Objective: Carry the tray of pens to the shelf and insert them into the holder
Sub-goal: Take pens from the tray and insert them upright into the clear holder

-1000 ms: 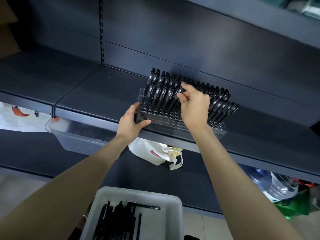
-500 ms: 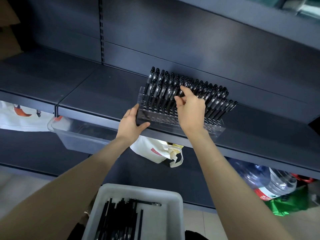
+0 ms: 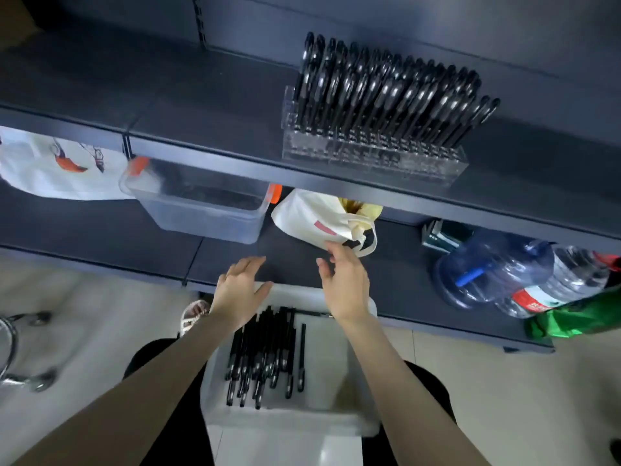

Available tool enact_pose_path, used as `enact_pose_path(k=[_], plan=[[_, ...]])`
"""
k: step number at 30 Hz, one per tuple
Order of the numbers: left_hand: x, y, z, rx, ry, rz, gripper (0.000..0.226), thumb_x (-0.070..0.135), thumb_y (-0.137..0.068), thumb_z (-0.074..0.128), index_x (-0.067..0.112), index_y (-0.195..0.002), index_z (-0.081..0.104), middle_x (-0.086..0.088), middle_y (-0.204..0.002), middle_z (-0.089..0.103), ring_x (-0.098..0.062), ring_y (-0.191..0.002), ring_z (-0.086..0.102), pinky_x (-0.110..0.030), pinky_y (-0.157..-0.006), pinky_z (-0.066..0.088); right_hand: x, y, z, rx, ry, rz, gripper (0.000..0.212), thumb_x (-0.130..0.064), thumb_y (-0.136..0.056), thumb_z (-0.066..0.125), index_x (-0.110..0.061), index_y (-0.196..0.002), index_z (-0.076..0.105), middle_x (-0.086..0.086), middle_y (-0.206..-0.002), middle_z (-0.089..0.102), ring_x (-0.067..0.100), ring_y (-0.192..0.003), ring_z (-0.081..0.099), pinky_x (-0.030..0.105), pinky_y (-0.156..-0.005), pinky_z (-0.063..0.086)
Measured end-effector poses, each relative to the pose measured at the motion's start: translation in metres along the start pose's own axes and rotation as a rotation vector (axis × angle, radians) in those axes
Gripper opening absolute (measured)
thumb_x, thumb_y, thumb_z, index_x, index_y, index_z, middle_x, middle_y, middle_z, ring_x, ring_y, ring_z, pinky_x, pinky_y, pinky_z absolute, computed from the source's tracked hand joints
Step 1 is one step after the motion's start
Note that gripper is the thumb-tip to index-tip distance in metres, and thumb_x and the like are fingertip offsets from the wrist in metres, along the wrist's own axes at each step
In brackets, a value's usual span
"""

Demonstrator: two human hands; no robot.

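A clear plastic pen holder point(image 3: 373, 156) stands on the dark shelf point(image 3: 215, 126), packed with several upright black pens point(image 3: 386, 92). Below me, a white tray point(image 3: 336, 371) rests on my lap with several black pens point(image 3: 265, 354) lying in its left half. My left hand point(image 3: 240, 290) hovers over the tray's far left rim, fingers spread, holding nothing. My right hand point(image 3: 344, 280) hangs above the tray's far right part, fingers loosely curled and empty.
On the lower shelf sit a clear bin point(image 3: 201, 203), a white cloth bag point(image 3: 322, 220), another printed bag point(image 3: 57, 166), and large water bottles point(image 3: 497, 267). A green bag point(image 3: 578, 317) lies at right. Chrome chair legs point(image 3: 20, 351) stand on the tiled floor at left.
Both hands have left the pen holder and dropped down to just above the tray. The view has tilted downward.
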State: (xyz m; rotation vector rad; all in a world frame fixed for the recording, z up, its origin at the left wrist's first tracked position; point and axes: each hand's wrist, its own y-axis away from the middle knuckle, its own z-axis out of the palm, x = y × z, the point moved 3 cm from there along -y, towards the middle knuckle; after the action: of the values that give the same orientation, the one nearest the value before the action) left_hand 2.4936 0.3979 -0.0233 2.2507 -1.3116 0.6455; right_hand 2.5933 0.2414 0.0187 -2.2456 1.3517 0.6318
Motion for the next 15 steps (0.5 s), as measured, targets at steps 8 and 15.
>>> enact_pose_path(k=[8, 15], plan=[[-0.053, 0.042, 0.074, -0.235, -0.115, -0.147, 0.055, 0.03, -0.094, 0.054, 0.012, -0.142, 0.036, -0.008, -0.145, 0.04, -0.026, -0.131, 0.039, -0.035, -0.109, 0.032, 0.059, 0.084, 0.096, -0.336, 0.015, 0.227, 0.038, -0.012, -0.094, 0.051, -0.008, -0.132, 0.05, 0.013, -0.126, 0.056, 0.028, -0.119, 0.05, 0.037, -0.1, 0.039], [-0.073, 0.051, 0.118, -0.287, -0.006, -0.32, 0.056, 0.03, -0.096, 0.049, 0.013, -0.146, 0.029, -0.011, -0.155, 0.021, -0.026, -0.143, 0.018, -0.035, -0.114, 0.02, 0.095, 0.123, 0.143, -0.513, -0.048, 0.526, 0.057, -0.028, -0.089, 0.063, -0.009, -0.136, 0.038, 0.011, -0.134, 0.044, 0.03, -0.124, 0.042, 0.035, -0.103, 0.035]])
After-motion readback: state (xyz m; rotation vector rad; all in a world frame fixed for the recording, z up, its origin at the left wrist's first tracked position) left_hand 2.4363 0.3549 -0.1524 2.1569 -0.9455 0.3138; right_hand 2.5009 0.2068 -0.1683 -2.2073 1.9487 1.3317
